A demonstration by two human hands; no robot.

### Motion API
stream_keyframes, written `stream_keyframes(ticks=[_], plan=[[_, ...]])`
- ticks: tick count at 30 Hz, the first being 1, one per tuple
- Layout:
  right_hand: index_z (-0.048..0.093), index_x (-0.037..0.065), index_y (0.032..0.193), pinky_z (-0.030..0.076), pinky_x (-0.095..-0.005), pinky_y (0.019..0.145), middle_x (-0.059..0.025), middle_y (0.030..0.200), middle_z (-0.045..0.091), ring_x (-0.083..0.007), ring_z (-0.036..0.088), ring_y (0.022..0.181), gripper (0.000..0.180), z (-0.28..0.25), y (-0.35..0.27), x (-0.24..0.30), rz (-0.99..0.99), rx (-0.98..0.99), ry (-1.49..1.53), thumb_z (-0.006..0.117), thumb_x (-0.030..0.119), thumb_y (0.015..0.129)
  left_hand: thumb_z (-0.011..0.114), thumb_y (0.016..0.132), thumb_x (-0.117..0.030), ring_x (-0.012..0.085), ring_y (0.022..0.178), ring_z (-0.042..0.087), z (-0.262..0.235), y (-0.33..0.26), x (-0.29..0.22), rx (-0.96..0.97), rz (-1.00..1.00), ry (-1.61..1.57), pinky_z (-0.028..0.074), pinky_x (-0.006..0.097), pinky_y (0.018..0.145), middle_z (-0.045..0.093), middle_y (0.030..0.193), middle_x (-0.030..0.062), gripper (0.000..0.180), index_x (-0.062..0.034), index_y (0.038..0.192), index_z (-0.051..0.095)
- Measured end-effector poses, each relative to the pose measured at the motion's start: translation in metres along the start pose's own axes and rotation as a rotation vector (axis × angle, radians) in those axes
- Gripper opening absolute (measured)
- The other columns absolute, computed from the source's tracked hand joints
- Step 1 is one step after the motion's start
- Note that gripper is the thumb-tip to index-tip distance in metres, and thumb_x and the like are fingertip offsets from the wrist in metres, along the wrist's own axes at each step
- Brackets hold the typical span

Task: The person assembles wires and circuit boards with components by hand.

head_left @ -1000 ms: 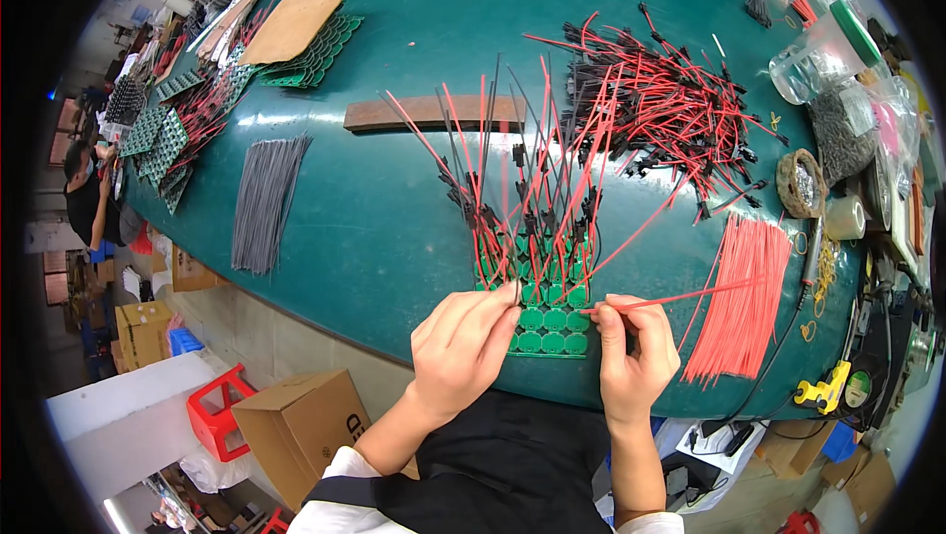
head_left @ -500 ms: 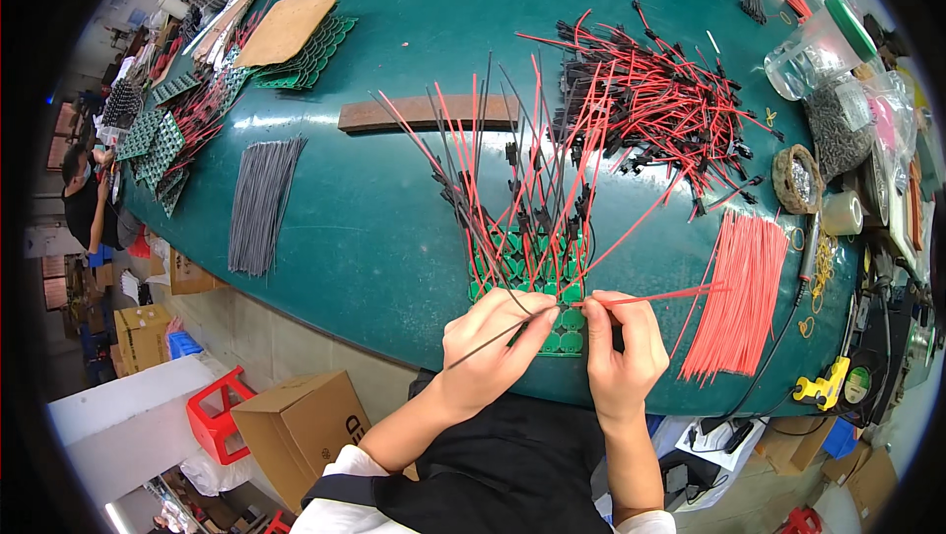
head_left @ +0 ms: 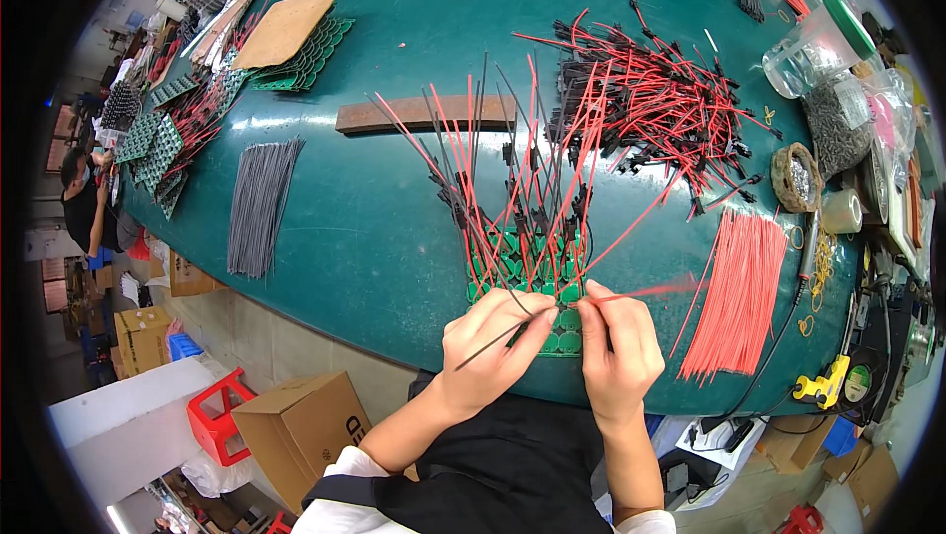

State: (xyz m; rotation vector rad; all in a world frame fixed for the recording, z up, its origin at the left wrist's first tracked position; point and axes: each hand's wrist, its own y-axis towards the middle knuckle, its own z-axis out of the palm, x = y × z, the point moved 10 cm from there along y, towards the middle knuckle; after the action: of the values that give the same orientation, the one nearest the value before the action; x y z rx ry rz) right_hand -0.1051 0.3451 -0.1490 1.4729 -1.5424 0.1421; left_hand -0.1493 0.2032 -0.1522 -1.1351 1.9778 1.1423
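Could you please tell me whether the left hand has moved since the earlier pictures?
Yes. The left hand, now pinching a black wire, has shifted rightward over the green board, closing on the right hand.

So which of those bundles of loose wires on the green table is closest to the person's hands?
The neat bundle of bare red wires, just beside the right hand; the grey bundle lies far off left.

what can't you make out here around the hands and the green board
Head view only:
- Near end of the green board: covered by the left hand and right hand.
- Red wire in the right hand: motion-blurred past the fingers, so its tip is unreadable.
- Black wire in the left hand: where it meets the board is hidden by fingers.
- Wire joints on the board: too small, under crossing wires.
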Motion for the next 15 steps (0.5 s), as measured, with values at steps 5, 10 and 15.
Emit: stream_keyframes(ticks=[5, 10, 15], plan=[[0.066, -0.006, 0.109, 0.054, -0.0325, 0.062, -0.0135, 0.086, 0.068, -0.0243, 0.065, 0.071, 0.032, 0.005, -0.003, 0.005, -0.053, 0.025, 0.026, 0.072, -0.008, 0.078, 0.076, 0.077, 0.006, 0.0169, 0.071, 0.068, -0.001, -0.002, 0.002, -0.010, -0.011, -0.012, 0.057, 0.026, 0.060, 0.069, 0.086, 0.0098, 0.017, 0.0016, 0.093, 0.071], [0.066, -0.007, 0.107, 0.054, -0.0321, 0.062, -0.0146, 0.086, 0.067, -0.0245, 0.065, 0.071, 0.029, -0.010, 0.001, 0.004, -0.021, -0.012, 0.037, 0.072, -0.009, 0.078, 0.075, 0.077, 0.006, 0.0170, 0.071, 0.069, 0.000, 0.000, 0.001, -0.007, -0.019, -0.011, 0.057, 0.026, 0.061, 0.069, 0.086, 0.0099, 0.017, 0.0021, 0.093, 0.071], [0.066, -0.007, 0.103, 0.054, -0.0319, 0.063, -0.0155, 0.087, 0.068, -0.0247, 0.065, 0.071, 0.026, -0.018, -0.007, 0.001, 0.012, -0.019, 0.051, 0.072, -0.011, 0.078, 0.073, 0.079, 0.007, 0.0175, 0.074, 0.070, 0.001, -0.001, 0.002, 0.019, -0.020, 0.004, 0.058, 0.026, 0.063, 0.069, 0.086, 0.0106, 0.016, 0.0030, 0.094, 0.071]])
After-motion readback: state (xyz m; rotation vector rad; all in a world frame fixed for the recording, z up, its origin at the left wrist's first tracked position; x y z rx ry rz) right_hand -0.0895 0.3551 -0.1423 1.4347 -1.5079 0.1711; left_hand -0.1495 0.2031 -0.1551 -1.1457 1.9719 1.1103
